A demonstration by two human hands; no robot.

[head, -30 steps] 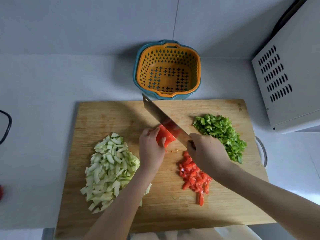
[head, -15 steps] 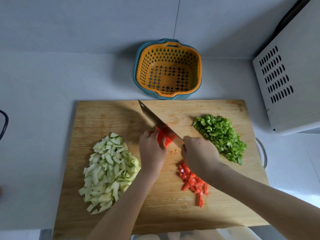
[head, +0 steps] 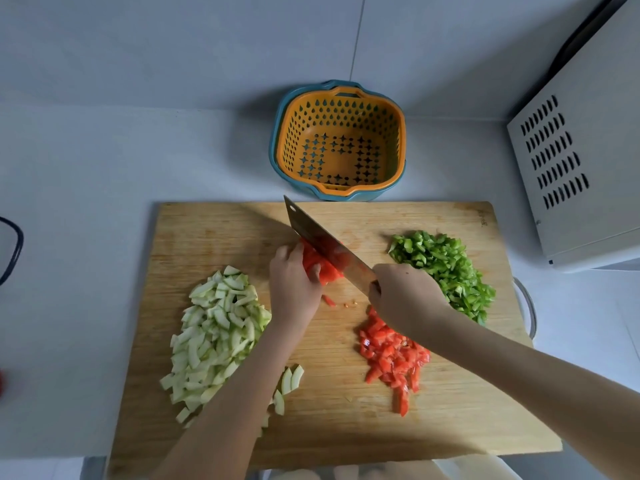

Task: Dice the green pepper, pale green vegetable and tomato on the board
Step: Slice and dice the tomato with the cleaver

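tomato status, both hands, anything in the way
Left hand holds the tomato piece, right hand grips the cleaver against it. Green pepper pile and pale green vegetable pile diced. Left fingers close beside the cleaver.

Knife point(head: 329, 251) handle is buried in my R hand point(head: 405, 296); only the blade shows. Tomato chunk point(head: 327, 271) sits partly behind the blade & under my L hand point(head: 294, 285), so can't tell its full shape. L forearm covers part of the pale green pile point(head: 214, 327); R wrist hides the top of the diced tomato point(head: 391, 355) & an edge of the green pepper pile point(head: 443, 261). Stamp point(head: 481, 218) on the board point(head: 346, 427) is too small to read. Frame's left edge cuts a black loop point(head: 15, 251) & a red blur point(head: 1, 381); right edge cuts the white appliance point(head: 588, 168). Metal ring point(head: 528, 306) is half behind the board.
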